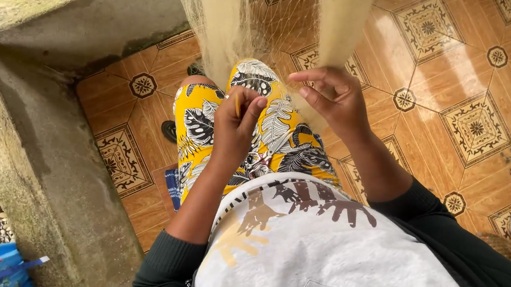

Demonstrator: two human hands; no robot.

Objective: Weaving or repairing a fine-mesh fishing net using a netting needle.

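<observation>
Left hand, frame centre: fingers closed on a thin yellow netting needle. Right hand: fingers part-curled, pinching pale fishing net hanging from the upper edge. Concrete wall bounds the left; open tiled floor lies right.

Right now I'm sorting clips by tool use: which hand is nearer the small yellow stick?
Left. The left hand grips the yellow stick itself; the right hand is apart to its right, fingers in the pale net.
</observation>
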